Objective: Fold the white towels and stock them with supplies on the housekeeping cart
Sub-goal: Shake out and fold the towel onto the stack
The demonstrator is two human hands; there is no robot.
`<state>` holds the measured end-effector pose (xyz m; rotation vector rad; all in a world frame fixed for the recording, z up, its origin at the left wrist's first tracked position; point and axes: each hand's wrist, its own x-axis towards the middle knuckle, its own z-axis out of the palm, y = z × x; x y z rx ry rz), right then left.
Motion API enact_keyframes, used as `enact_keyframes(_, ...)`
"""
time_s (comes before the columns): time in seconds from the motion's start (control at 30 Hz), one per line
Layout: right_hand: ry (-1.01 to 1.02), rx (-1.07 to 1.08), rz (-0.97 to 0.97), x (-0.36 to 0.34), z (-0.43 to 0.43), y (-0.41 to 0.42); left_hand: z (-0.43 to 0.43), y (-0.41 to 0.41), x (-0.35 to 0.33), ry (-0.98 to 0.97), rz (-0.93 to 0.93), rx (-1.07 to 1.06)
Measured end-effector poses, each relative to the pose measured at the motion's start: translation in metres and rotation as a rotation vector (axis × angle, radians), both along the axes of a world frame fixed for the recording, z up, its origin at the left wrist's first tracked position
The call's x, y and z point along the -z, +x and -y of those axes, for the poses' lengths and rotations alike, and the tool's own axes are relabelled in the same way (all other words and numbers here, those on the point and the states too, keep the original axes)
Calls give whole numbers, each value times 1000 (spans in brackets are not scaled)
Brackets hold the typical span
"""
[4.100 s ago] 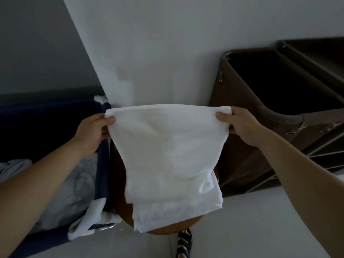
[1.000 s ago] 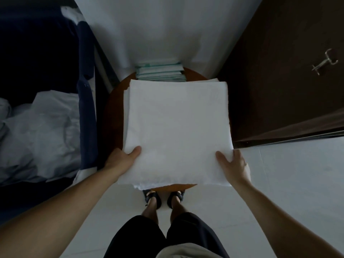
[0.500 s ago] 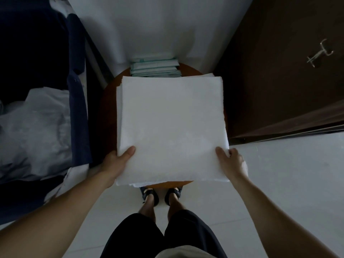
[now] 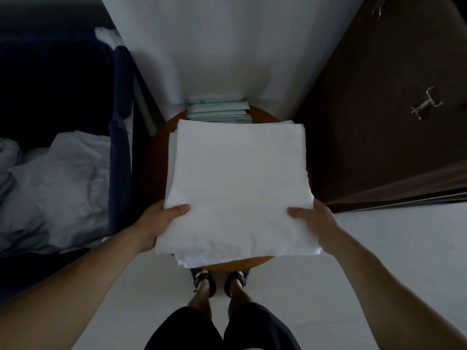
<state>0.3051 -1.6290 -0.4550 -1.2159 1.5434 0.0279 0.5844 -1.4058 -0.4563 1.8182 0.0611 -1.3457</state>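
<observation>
Both hands are clamped on the near corners here: the left hand has its thumb pressed flat on top of the folded white terry towel stack with its fingers tucked out of sight beneath, and the right hand mirrors it on the other corner. A two-sided pinch like that likely keeps the layers squared so nothing slides apart. The stack runs away from the grip, out over the round brown wooden stool top, and its near edge overhangs the rim toward the person. Whether the far end rests on the wood or hangs just clear, I cannot tell. Looser layer edges peek out under the near edge. Just behind the stack sits a pile of flat white packets with teal trim, probably the supplies. The dark brown housekeeping cart stands close on the right, and a navy fabric bin of crumpled pale linen is on the left.
</observation>
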Motion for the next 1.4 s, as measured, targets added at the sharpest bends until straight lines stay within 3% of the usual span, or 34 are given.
enact_keyframes(0.13,-52,56,341,-55,24,27,29,24,-40,-130,73,48)
enact_keyframes(0.23,-237,75,519,-97,43,43,45,40,-69,-348,76,5)
enact_keyframes(0.37,-286,135,693,-116,60,39,40,47,-72,-513,17,-71)
enact_keyframes(0.47,-306,185,472,-73,57,23,22,24,-36,-426,-13,-44)
enact_keyframes(0.53,-222,201,283,-26,42,9,5,-1,-5,-246,-45,0)
enact_keyframes(0.67,-130,-7,-148,48,13,-14,1,-24,44,96,75,-91)
enact_keyframes(0.83,-322,-140,-272,53,21,-7,18,-28,50,267,448,89)
enact_keyframes(0.9,-391,-181,-284,42,23,-4,17,-38,47,260,548,63)
enact_keyframes(1.07,-531,-217,-259,17,31,-9,8,-36,42,144,588,-64)
enact_keyframes(1.27,-368,-231,-299,55,5,-18,-1,-45,53,188,576,102)
enact_keyframes(1.4,-408,-197,-193,65,7,-27,-4,-57,52,150,653,70)
